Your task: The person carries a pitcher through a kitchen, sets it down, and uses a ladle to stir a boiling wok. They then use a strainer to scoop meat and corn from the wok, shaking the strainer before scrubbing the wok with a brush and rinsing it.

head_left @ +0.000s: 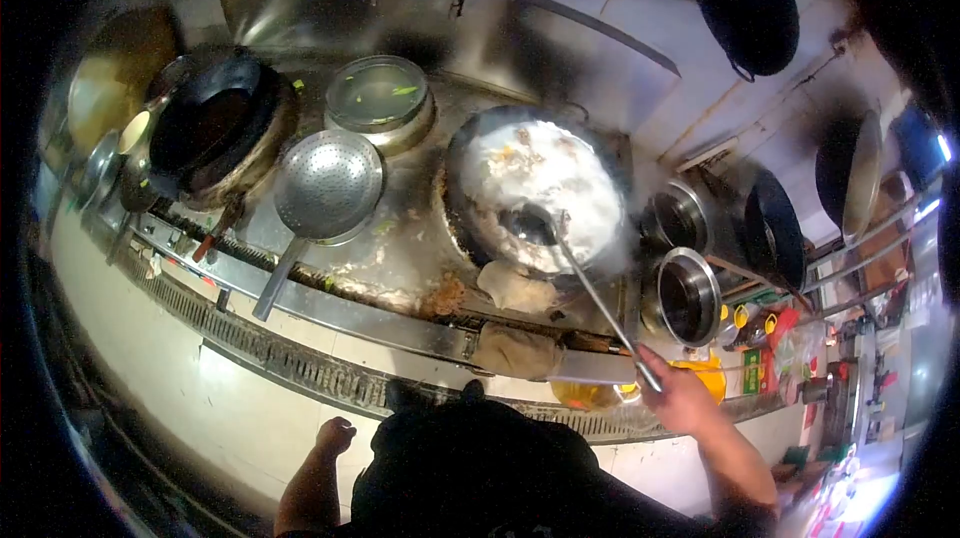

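My right hand [678, 400] is wrapped round the handle of a long metal ladle [600, 303]. The ladle's bowl lies in a large wok [470, 228] full of white, foaming, steaming liquid with pieces of food in it. A light cloth [516, 290] rests against the wok's near rim. At the lower left, my left hand [336, 436] hangs beside my body, away from the stove, with its fingers curled; whether anything small is in them cannot be made out.
On the stove [400, 263] are a perforated strainer [328, 186], a pot with greenish liquid [378, 95] and a dark wok [205, 128]. Two steel pots [687, 296] stand right of the foaming wok. More woks [747, 8] hang on the wall. A brown cloth [517, 351] lies on the front edge.
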A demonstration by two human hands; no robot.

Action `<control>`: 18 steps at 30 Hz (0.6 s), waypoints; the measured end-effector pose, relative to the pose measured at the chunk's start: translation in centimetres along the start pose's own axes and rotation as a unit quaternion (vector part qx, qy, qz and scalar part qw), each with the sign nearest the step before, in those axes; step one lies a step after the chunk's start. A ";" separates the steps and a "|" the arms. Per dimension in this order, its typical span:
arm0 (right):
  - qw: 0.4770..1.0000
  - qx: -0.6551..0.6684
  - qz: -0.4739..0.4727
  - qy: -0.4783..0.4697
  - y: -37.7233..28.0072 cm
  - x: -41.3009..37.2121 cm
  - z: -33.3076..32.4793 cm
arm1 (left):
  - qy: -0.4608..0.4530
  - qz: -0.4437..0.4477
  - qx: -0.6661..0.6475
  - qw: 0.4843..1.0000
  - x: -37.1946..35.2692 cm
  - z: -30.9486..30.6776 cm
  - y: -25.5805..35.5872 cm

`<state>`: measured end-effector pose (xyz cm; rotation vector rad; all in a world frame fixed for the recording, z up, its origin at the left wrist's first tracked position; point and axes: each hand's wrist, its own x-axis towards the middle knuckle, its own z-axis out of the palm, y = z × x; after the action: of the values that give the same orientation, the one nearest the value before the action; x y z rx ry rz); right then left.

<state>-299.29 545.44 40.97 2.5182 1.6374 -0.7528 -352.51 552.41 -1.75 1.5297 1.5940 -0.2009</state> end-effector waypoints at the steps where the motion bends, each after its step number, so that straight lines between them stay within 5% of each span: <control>1: 0.998 -0.060 -0.018 -0.001 0.4 0.2 0.7 | -0.003 0.003 0.002 1.000 0.6 0.4 -0.5; 8: 0.993 -0.088 -0.016 0.072 1.9 0.9 3.6 | 0.007 0.006 0.007 1.000 0.8 -0.9 1.8; 15: 0.996 -0.072 -0.038 0.028 0.5 -1.1 1.2 | -0.029 -0.005 -0.001 1.000 0.0 -1.9 3.6; 18: 0.991 -0.132 0.024 0.000 0.6 0.0 2.0 | -0.012 0.024 0.014 1.000 1.4 -0.8 1.9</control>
<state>-299.53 544.62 39.11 2.3628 1.5544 -0.4936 -350.99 554.36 -1.32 1.5799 1.5398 -0.2144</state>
